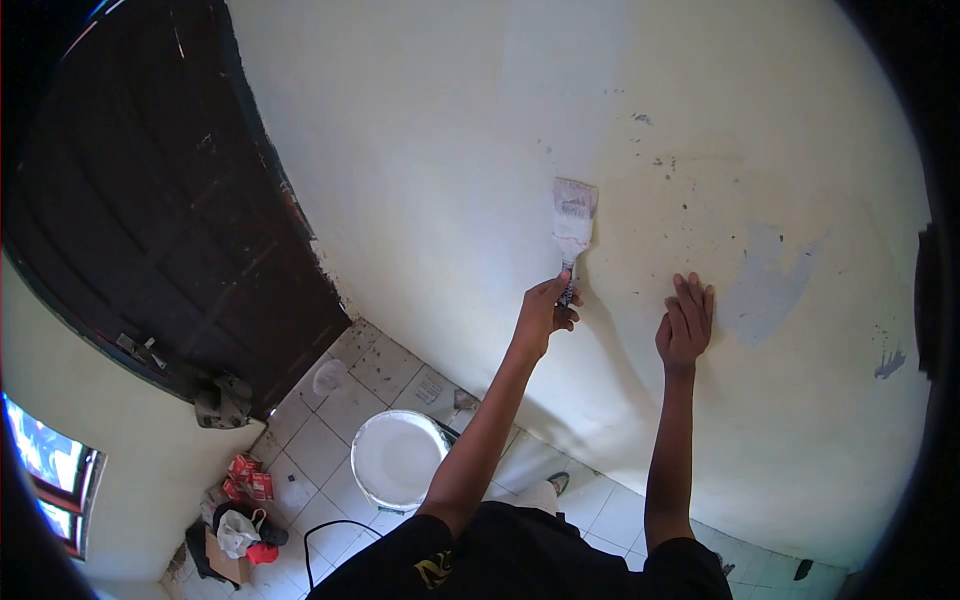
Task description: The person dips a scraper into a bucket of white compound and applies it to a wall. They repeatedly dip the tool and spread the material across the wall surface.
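My left hand (pixel 545 315) is closed round the dark handle of a paintbrush (pixel 574 220). The brush points up, its wide, paint-coated bristles against or very near the wall (pixel 450 150). To the right, my right hand (pixel 687 322) lies on the wall with its fingers stretched upward and nothing in it. Beside that hand is a grey patch (pixel 768 285) on the cream surface, with several small dark chips above it. Below my left arm, a white bucket (pixel 400 458) of pale paint stands on the floor.
A dark wooden door (pixel 150 190) fills the upper left. Pale floor tiles (pixel 350 405) carry dirt and paint specks. Red boxes (pixel 248 478) and a heap of bags (pixel 238 533) lie at lower left, near a window (pixel 50 470). A black cable (pixel 312 545) curves beside the bucket.
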The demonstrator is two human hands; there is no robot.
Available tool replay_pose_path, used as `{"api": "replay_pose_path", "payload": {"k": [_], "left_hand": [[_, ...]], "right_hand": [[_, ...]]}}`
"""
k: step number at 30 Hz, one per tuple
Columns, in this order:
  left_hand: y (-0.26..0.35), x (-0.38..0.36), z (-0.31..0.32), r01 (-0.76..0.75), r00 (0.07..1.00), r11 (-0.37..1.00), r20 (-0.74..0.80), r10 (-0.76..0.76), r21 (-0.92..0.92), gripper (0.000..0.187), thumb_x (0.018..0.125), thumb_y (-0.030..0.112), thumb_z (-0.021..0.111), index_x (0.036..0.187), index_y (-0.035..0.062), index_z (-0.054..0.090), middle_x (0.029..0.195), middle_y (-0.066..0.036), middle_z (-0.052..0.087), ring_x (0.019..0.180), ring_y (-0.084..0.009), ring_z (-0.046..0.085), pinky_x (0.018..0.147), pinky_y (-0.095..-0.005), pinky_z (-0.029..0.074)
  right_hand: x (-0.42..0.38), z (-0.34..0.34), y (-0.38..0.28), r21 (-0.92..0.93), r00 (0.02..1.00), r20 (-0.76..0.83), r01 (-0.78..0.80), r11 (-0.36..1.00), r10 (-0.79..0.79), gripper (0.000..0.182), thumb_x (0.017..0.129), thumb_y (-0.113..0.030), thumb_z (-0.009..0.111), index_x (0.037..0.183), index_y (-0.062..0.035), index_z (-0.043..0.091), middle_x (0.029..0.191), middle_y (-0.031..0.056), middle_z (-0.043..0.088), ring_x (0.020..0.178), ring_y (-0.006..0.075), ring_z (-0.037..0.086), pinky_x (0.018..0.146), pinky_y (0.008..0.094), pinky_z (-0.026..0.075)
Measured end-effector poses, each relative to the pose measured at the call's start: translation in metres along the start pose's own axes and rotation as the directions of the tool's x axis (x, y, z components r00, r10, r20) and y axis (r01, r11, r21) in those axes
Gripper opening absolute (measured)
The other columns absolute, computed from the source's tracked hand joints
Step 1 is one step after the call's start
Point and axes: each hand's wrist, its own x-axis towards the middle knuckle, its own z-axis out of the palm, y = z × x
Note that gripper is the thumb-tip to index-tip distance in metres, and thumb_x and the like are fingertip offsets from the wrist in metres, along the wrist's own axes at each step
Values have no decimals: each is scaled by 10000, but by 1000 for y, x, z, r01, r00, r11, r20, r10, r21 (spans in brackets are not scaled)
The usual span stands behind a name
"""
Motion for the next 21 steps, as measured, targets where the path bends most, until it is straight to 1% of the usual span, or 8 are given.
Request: {"api": "replay_pose_path", "payload": {"k": [6,8,10,11,13,14,16,21], "left_hand": [[10,-1,1,41,997,979,49,-51,201,467,972,471,481,896,24,595,769,-91,628,500,-130,548,460,-241,420],[8,-1,0,61,994,967,70,-81,248,453,977,468,467,917,36,589,772,-93,634,512,-126,552,448,-239,400],[-2,0,2,-163,985,957,88,146,242,340,991,399,463,970,69,541,690,-50,578,504,-106,508,426,-235,353],[-7,2,2,-162,985,957,92,144,242,340,991,399,463,970,69,541,690,-50,578,504,-106,508,426,-235,353],[-15,5,4,-509,859,851,147,491,130,237,1006,329,440,964,99,473,596,0,448,487,-78,422,409,-228,306],[-7,-6,7,-512,856,850,156,493,126,237,1006,329,440,964,99,473,596,0,448,487,-78,422,409,-228,306],[13,-32,7,-287,951,956,101,291,-55,200,1018,279,411,905,115,427,570,32,328,459,-59,319,406,-213,260],[37,-29,14,-434,901,897,-30,433,-87,219,1021,275,414,865,120,414,571,39,326,435,-44,263,383,-213,220]], "right_hand": [[-2,0,2,-29,1000,8,5,1000,-5,132,851,43,492,897,-46,578,1217,102,637,1209,322,559,1087,514,354],[-1,1,1,-21,1000,3,9,1000,-9,137,863,48,483,901,-36,584,1201,120,643,1214,333,553,1083,525,353],[-2,0,0,-16,1000,4,9,1000,-9,143,875,54,475,905,-26,590,1185,139,648,1218,343,547,1079,537,351],[-2,-1,0,-13,1000,15,5,1000,-4,141,875,53,474,903,-25,589,1184,138,648,1218,343,548,1079,534,351],[-1,-1,1,-21,1000,19,2,1000,-1,140,874,53,474,900,-23,588,1184,138,649,1218,343,548,1080,531,351],[-1,-2,1,-9,1000,17,0,1000,1,140,872,54,473,895,-21,589,1182,138,650,1217,342,549,1080,529,353],[0,-1,1,-5,1000,9,-5,1000,5,140,871,56,473,889,-20,589,1181,138,650,1216,340,550,1080,526,355],[2,-3,-2,4,1000,9,-14,1000,14,130,867,55,489,876,-18,596,1170,137,656,1206,333,560,1084,518,353]]}}
